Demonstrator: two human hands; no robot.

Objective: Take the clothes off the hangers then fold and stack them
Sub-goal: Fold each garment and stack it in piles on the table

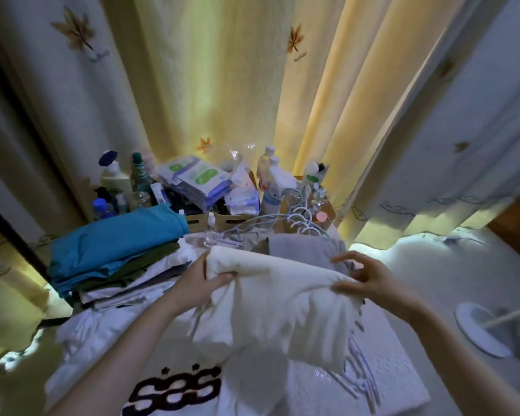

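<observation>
While both hands held it up, a white garment (276, 298) hung in front of the person.
The left hand (201, 283) gripped its upper left edge with curled fingers; the right hand (370, 279) pinched the upper right edge. A stack of folded clothes (114, 250), teal on top, lay just left; pale hangers (300, 219) lay behind.

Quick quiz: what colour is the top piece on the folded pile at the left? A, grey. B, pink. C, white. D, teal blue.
D: the teal blue garment lies uppermost on the folded pile at the left, while the left hand and right hand hold a white garment.
</observation>
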